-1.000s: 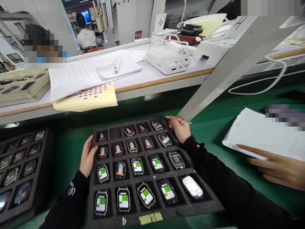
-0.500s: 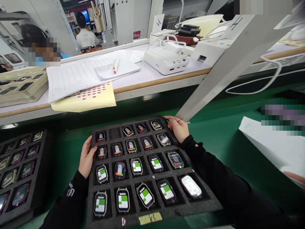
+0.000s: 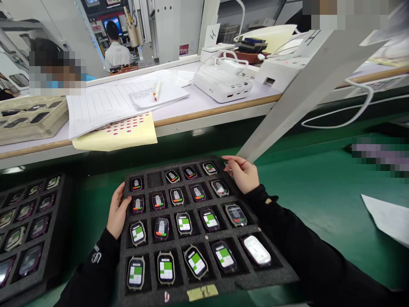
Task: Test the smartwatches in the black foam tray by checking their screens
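Our left hand (image 3: 119, 212) and right hand (image 3: 242, 174) grip opposite edges of a black foam tray (image 3: 271, 275), both spread around its rim. Watches (image 3: 165, 267) with lit screens sit in its slots.

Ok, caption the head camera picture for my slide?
A left hand and right hand grip a black foam tray of smartwatches.

- Your left hand (image 3: 119, 212) grips the foam tray (image 3: 271, 277) by its left edge.
- Your right hand (image 3: 243, 174) holds its far right corner.
- Watches (image 3: 195, 261) sit in its slots.
- A second tray (image 3: 62, 221) lies to your left.
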{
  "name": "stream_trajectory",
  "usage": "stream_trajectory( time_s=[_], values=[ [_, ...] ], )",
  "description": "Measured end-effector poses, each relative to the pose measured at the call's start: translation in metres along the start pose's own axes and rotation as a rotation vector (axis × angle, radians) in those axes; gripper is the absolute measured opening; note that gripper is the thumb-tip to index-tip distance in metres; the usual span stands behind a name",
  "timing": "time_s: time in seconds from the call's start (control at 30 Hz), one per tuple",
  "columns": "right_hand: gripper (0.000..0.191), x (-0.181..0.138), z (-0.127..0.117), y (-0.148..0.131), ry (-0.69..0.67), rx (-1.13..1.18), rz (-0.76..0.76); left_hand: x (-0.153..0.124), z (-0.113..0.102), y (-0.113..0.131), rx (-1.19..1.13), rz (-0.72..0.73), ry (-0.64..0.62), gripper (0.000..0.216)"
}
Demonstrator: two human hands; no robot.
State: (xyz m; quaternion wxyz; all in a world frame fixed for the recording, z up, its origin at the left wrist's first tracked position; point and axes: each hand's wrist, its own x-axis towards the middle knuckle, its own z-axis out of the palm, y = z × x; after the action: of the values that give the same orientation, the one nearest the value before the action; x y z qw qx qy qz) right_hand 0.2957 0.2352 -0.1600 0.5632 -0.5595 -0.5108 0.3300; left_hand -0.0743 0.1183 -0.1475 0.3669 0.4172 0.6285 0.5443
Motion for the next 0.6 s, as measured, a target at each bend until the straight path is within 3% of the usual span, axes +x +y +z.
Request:
stream_trajectory(
  time_s=[0.17,0.27,0.43,0.6],
  values=[
    [0.030,-0.022,-0.008,-0.025,-0.111,-0.186,-0.233,0.001,0.000,-0.001,-0.001,0.004,-0.003,0.051],
    [0.038,-0.029,-0.012,-0.018,-0.189,-0.281,-0.372,0.001,-0.001,-0.002,0.005,0.005,-0.004,0.051],
    [0.070,-0.031,-0.019,0.020,-0.350,-0.018,-0.133,0.001,-0.001,-0.002,0.024,0.008,-0.010,0.051],
    [0.075,-0.031,-0.022,0.030,-0.407,0.036,-0.087,0.000,0.000,0.001,0.016,-0.003,-0.006,0.051]
  ],
)
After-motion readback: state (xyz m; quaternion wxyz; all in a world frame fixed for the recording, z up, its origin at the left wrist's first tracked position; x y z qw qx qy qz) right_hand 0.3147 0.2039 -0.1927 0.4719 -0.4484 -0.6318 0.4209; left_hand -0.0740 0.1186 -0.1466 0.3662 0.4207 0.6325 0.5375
